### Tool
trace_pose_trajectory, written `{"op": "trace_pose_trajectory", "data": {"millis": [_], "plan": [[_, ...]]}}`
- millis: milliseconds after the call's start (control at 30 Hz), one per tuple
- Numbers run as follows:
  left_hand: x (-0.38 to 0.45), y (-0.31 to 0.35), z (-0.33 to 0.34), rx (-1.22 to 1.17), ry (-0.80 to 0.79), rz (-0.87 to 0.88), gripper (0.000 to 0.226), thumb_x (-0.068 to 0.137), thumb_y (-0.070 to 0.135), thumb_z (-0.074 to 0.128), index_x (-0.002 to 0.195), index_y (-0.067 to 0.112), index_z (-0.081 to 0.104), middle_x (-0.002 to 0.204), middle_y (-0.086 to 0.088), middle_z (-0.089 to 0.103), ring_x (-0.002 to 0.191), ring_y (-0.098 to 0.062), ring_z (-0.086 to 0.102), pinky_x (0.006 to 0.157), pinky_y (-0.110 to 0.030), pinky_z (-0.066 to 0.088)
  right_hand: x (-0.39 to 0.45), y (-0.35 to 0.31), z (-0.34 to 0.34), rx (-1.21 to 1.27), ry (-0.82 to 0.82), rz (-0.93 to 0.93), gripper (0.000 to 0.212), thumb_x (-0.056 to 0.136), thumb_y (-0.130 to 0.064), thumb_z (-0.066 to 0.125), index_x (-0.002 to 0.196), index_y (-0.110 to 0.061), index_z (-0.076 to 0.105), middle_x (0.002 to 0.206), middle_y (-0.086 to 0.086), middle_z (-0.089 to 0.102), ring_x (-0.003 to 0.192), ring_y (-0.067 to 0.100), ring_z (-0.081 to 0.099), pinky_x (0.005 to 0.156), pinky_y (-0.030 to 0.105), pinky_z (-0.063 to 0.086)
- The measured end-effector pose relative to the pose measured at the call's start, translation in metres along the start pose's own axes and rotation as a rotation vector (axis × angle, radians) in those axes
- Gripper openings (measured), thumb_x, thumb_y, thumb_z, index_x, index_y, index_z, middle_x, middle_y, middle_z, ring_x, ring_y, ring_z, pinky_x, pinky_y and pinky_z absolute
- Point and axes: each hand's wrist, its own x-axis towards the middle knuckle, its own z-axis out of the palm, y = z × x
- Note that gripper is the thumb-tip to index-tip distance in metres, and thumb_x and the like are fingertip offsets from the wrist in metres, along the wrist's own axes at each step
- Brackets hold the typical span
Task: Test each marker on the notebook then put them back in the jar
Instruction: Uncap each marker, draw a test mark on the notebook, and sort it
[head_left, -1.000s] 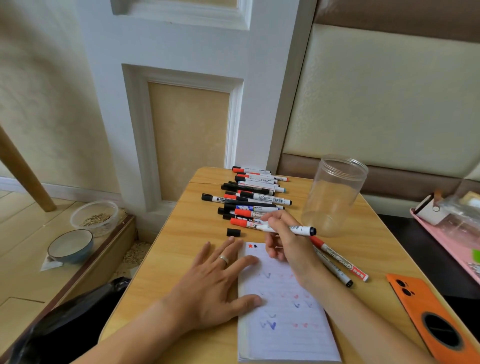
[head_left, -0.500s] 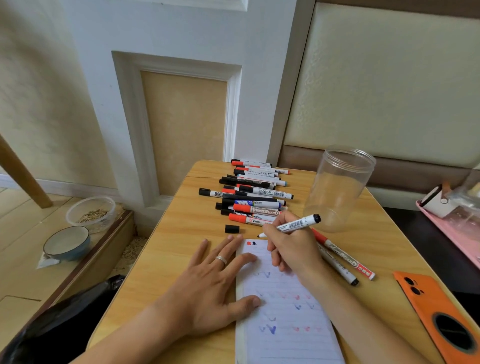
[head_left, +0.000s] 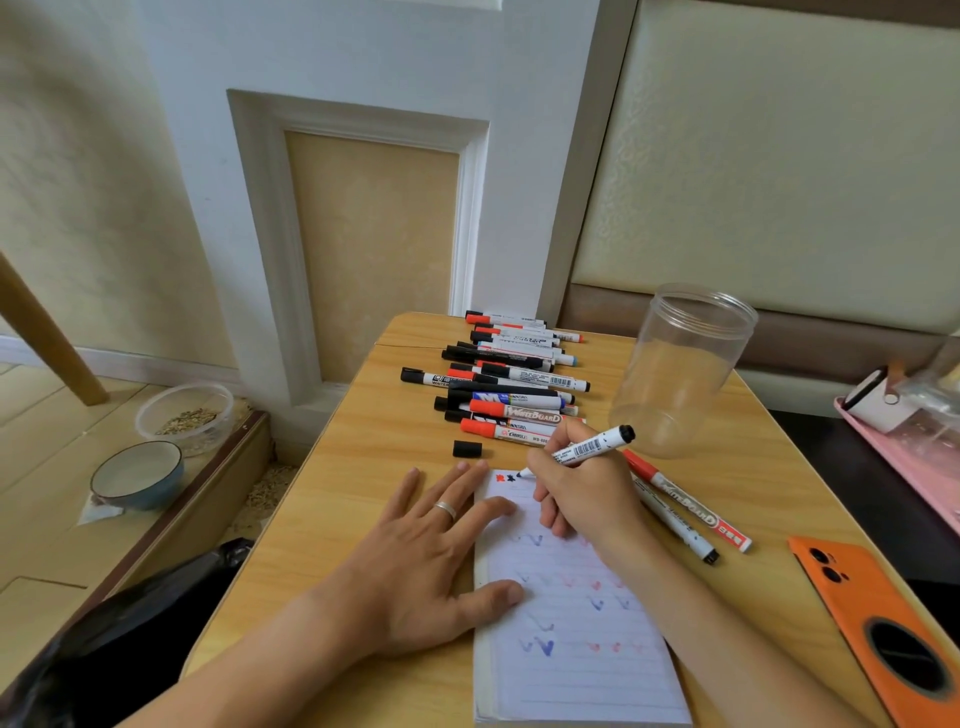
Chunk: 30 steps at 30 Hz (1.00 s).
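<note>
White black-tipped marker is touching the lined paper notebook's far edge, right hand pinching it; flat-fingered left hand is pressing the notebook's left edge.

Lined paper notebook front-centre on wooden table; pile of capped markers behind it; clear plastic jar behind-right; orange phone far right.
</note>
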Motion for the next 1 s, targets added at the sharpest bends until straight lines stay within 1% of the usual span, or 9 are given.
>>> {"op": "trace_pose_trajectory", "data": {"millis": [167,267,367,567,700,800,900,1000], "plan": [[0.0003,0.0,-0.0009,0.008,-0.019,0.003,0.072,0.091,0.085,0.018,0.153,0.051,0.007,0.168,0.011,-0.019,0.149,-0.002,-0.03,0.124,-0.046,-0.016,0.0007,0.0005,0.0004,-0.02,-0.005,0.015,0.017,0.094,-0.015,0.067,0.087,-0.007,0.054,0.063,0.018,0.066,0.042,0.023,0.056,0.039,0.026,0.042],[-0.0002,0.0002,-0.0018,0.016,-0.028,0.004,0.073,0.091,0.085,0.017,0.154,0.05,0.006,0.168,0.01,-0.02,0.149,-0.003,-0.03,0.124,-0.047,-0.016,0.0019,0.0008,0.0009,-0.015,0.012,0.039,0.016,0.093,-0.013,0.067,0.086,-0.007,0.054,0.062,0.018,0.066,0.042,0.022,0.056,0.039,0.026,0.042],[-0.0002,0.0004,-0.0027,0.016,-0.031,0.007,0.073,0.091,0.085,0.017,0.154,0.05,0.005,0.169,0.009,-0.019,0.15,-0.004,-0.029,0.124,-0.047,-0.016,0.0022,0.0009,0.0014,-0.008,0.028,0.042,0.015,0.092,-0.012,0.067,0.086,-0.005,0.055,0.065,0.023,0.067,0.041,0.024,0.056,0.039,0.026,0.042],[0.0003,-0.0007,-0.0014,0.017,-0.029,0.01,0.073,0.092,0.085,0.018,0.155,0.05,0.005,0.169,0.008,-0.019,0.15,-0.004,-0.029,0.124,-0.047,-0.016,0.0021,0.001,0.0011,-0.028,0.031,0.009,0.015,0.095,-0.015,0.066,0.086,-0.008,0.056,0.062,0.017,0.068,0.043,0.024,0.059,0.041,0.029,0.046],[0.0007,-0.0012,-0.0009,0.012,-0.03,0.01,0.073,0.092,0.084,0.018,0.155,0.05,0.006,0.169,0.009,-0.019,0.149,-0.003,-0.03,0.124,-0.048,-0.015,0.0014,0.0008,0.0014,-0.024,0.021,0.026,0.016,0.093,-0.013,0.067,0.086,-0.006,0.055,0.063,0.019,0.067,0.043,0.023,0.057,0.041,0.029,0.044],[0.001,-0.0014,-0.0004,0.012,-0.031,0.01,0.073,0.092,0.085,0.017,0.155,0.05,0.005,0.169,0.009,-0.019,0.149,-0.003,-0.03,0.124,-0.048,-0.013,0.0012,0.0007,0.0011,-0.019,0.016,0.037,0.016,0.092,-0.013,0.067,0.085,-0.006,0.054,0.06,0.016,0.065,0.043,0.024,0.056,0.041,0.028,0.043],[0.0015,-0.0014,-0.0006,0.009,-0.032,0.009,0.073,0.092,0.085,0.018,0.155,0.05,0.006,0.168,0.01,-0.019,0.149,-0.003,-0.03,0.124,-0.047,-0.014,0.0016,0.0015,0.0009,-0.032,0.014,0.035,0.017,0.092,-0.014,0.067,0.084,-0.008,0.054,0.059,0.013,0.064,0.042,0.024,0.056,0.04,0.026,0.041],[0.0016,-0.0015,-0.0008,0.005,-0.034,0.012,0.073,0.092,0.084,0.018,0.155,0.05,0.006,0.168,0.01,-0.019,0.149,-0.003,-0.03,0.124,-0.047,-0.015,0.0011,0.0017,0.001,-0.029,0.019,0.019,0.016,0.092,-0.013,0.067,0.084,-0.008,0.054,0.059,0.015,0.065,0.042,0.024,0.057,0.04,0.026,0.042]]}}
